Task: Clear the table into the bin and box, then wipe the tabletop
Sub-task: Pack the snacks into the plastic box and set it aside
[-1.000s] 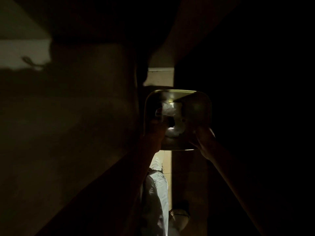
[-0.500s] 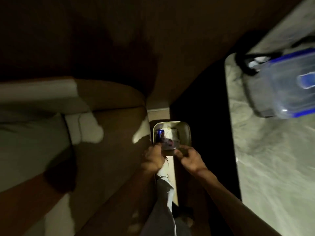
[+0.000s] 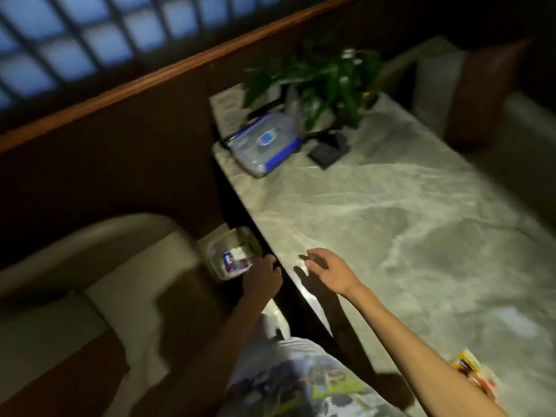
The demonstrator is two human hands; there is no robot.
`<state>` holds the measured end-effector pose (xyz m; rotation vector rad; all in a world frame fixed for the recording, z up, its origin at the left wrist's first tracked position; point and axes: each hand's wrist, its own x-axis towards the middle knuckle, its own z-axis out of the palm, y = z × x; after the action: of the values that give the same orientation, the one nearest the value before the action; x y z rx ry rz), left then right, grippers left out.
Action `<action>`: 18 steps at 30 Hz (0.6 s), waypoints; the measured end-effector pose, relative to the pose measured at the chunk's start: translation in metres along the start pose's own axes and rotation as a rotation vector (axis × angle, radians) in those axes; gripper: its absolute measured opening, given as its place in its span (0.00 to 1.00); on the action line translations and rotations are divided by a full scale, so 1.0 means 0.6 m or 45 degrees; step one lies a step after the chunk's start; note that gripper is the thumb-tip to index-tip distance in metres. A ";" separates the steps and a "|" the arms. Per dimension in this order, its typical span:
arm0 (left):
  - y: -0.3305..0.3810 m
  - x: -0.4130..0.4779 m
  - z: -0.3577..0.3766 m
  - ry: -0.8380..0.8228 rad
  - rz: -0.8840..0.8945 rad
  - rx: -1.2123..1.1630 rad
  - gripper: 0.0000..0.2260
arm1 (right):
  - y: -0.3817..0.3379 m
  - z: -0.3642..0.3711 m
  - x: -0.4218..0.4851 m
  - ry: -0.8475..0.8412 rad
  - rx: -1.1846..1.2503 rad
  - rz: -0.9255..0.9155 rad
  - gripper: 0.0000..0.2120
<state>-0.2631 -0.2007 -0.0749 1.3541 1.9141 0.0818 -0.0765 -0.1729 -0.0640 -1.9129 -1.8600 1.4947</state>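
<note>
We judge the clearing as mostly done: the worktop [image 3: 391, 212] is bare across its middle, and the bin [image 3: 228, 251] on the floor beside it, between worktop edge and bench seat [image 3: 90, 266], already holds rubbish, including something with a blue and red label and a pale scrap; the rest is blurred. Left on the worktop: a box [image 3: 264, 142] with blue lid clips at the far end, a dark flat item [image 3: 328, 153] just beside it, a plant [image 3: 325, 82] behind, a card stand [image 3: 228, 106] at the far corner, and a yellow-red wrapper [image 3: 469, 371] at the near edge, partly hidden by our right forearm. Our guess is the wrapper goes to the bin and the dark item to the box, then wiping; we see no cloth in frame. The left hand [image 3: 261, 278] is down beside the bin rim, fingers curled, holding nothing we can make out, though dim light and blur make it hard to be sure. The right hand [image 3: 328, 269] hovers over the worktop's near edge, fingers loosely spread, empty. The box looks clear plastic, lid on, lying tilted to the frame, near the far left corner. The bin is a small light-coloured tub with rounded corners, open top, upright.
</note>
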 end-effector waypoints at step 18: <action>0.423 -0.057 0.115 -0.134 0.914 0.748 0.16 | 0.278 -0.215 -0.304 0.774 0.181 0.526 0.24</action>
<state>-0.0193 -0.1444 0.0126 2.3392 1.3179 -0.2128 0.1680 -0.2923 -0.0028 -2.4126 -1.1214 0.9112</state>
